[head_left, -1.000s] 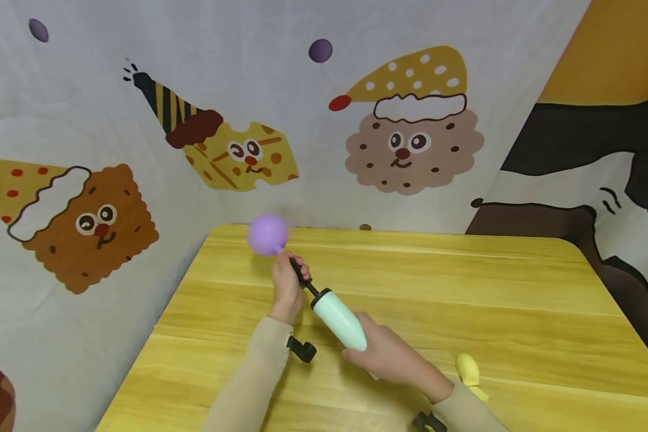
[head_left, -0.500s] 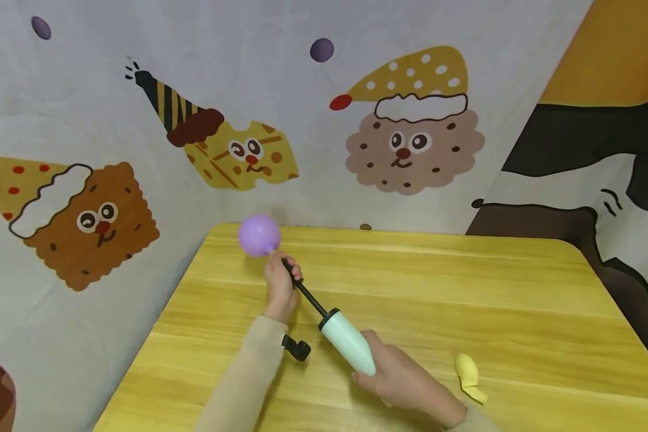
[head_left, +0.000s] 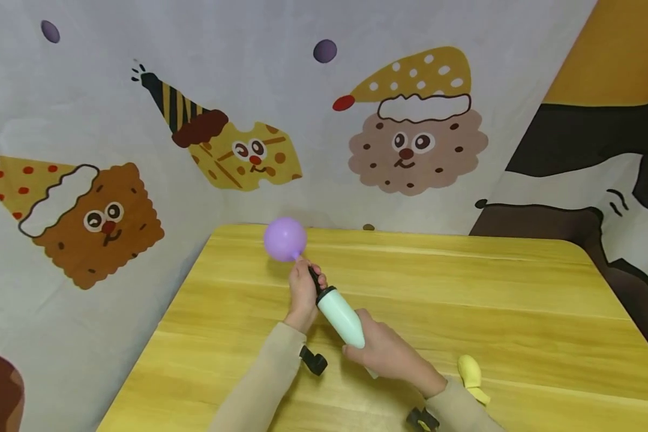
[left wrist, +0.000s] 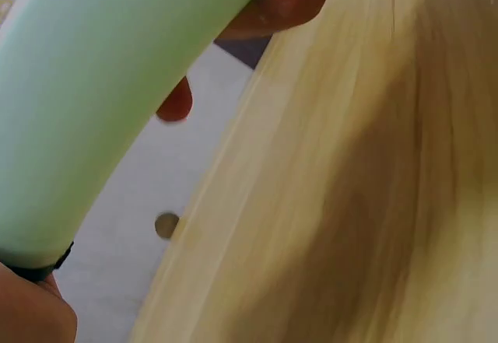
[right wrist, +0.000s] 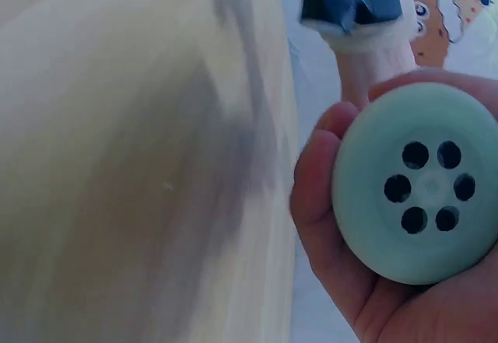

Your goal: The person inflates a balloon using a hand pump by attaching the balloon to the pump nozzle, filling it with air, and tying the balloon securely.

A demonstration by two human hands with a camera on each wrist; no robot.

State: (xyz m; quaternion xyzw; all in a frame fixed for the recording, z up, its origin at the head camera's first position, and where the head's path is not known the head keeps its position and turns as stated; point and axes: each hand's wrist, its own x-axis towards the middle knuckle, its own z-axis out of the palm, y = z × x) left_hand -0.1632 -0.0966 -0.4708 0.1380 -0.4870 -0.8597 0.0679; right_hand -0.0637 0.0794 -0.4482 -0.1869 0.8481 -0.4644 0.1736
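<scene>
Seen gripping a slanted pump [head_left: 341,317] near its base [right wrist: 432,187] in the right hand [head_left: 384,349] and by its black front end [head_left: 314,279] in the curled left hand [head_left: 304,295], with a purple balloon [head_left: 285,239] just beyond, neck at the left fingers. Reaching forward in beige sleeves [head_left: 264,378] above a wood-grained table [head_left: 464,288]. Smooth and mint green along the barrel [left wrist: 101,102], pierced by six round holes at the base.
</scene>
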